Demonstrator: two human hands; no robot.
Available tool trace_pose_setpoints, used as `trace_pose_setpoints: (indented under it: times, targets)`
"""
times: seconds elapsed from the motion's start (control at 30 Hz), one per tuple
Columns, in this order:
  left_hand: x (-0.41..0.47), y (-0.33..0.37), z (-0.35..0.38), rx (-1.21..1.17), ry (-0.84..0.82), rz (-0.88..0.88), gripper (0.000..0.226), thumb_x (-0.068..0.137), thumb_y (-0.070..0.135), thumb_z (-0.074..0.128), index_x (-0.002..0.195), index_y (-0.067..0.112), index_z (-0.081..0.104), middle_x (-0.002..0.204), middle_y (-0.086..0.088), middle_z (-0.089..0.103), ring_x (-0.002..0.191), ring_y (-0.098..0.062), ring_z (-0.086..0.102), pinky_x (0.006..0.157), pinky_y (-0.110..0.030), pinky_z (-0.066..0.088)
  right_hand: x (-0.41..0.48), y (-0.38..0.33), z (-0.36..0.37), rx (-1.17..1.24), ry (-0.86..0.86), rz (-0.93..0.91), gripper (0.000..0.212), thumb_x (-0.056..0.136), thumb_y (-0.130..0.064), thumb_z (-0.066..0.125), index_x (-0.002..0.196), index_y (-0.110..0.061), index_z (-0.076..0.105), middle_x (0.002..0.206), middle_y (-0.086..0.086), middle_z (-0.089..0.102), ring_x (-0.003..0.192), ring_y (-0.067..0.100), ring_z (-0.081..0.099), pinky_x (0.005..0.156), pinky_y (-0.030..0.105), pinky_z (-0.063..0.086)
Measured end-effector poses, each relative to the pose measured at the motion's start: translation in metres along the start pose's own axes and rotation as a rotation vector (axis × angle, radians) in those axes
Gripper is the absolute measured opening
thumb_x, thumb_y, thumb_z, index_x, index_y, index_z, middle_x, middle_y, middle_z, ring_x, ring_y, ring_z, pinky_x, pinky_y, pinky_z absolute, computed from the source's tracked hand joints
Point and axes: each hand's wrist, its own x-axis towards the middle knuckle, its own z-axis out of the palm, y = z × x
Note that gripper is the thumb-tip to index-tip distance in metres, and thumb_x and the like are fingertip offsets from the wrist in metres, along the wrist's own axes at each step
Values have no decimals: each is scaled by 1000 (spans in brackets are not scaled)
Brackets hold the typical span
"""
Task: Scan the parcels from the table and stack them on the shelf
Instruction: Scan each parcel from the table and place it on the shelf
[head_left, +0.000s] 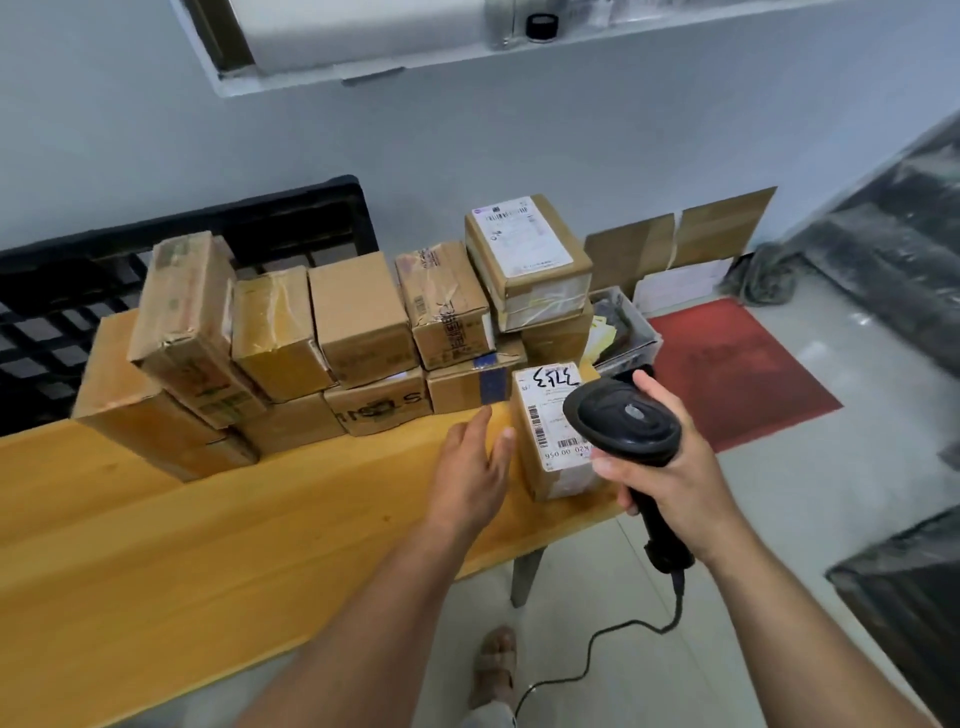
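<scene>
- A small labelled parcel (550, 457) lies on the wooden table (208, 545), at its right end near the front edge; its white label faces up, with black handwritten digits at the far end and barcodes nearer
- The right hand (675, 473) is clamped round the handle of a black barcode scanner (626, 421), fingers wrapped, with the scanner's head just above the near right part of that label
- The scanner's cable (597, 649) hangs from the handle's base and curls over the floor
- The left hand (470, 473) hovers low over the table just left of the labelled parcel, fingers straight and apart, holding nothing; the thumb tip sits right at the parcel's left edge, and whether it touches cannot be told
- A row of brown parcels (358, 312) is piled two high along the far side of the table, ending just behind the labelled parcel
- The highest box (527, 249), at the right end of the pile, carries a white shipping label on top
- A black plastic crate (78, 291) stands against the wall behind the pile, on the left
- A clear bin (631, 338) of papers sits by the table's far right corner
- A red mat (737, 374) lies on the floor to the right, with flattened cardboard (680, 234) leaning on the wall beyond it
</scene>
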Motion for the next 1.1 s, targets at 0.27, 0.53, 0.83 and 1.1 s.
trace_pose_setpoints:
  times: [0.27,0.53,0.83,1.1]
  targets:
    - [24,2,26,-108,-243,-145,67,92,68,26,153,40,17,158,-10,23,144,-32,24,115,-50,26,10,11,-8,-73,35,125,111,71,0,83,150,-47,21,111,-4,69,51,23,55,46,32,50]
    - [24,15,27,-541,-371,-242,93,79,52,68,151,50,8,151,-1,41,131,-27,45,110,-46,38,5,10,-14,-50,42,159,113,70,-7,85,144,-56,15,114,0,69,52,25,57,48,32,50]
    - [-5,12,-1,-617,-289,-171,115,75,9,80,151,49,4,118,-9,68,103,-21,67,85,-40,56,-18,-18,-15,58,-106,85,113,65,-6,87,148,-50,23,90,7,74,49,27,56,46,33,47]
    - [-58,9,-79,-575,74,89,114,75,-1,77,154,39,6,118,-2,64,98,-5,66,84,-33,58,-70,-67,4,187,-302,-37,113,54,-28,93,143,-52,27,91,28,70,49,26,58,48,34,49]
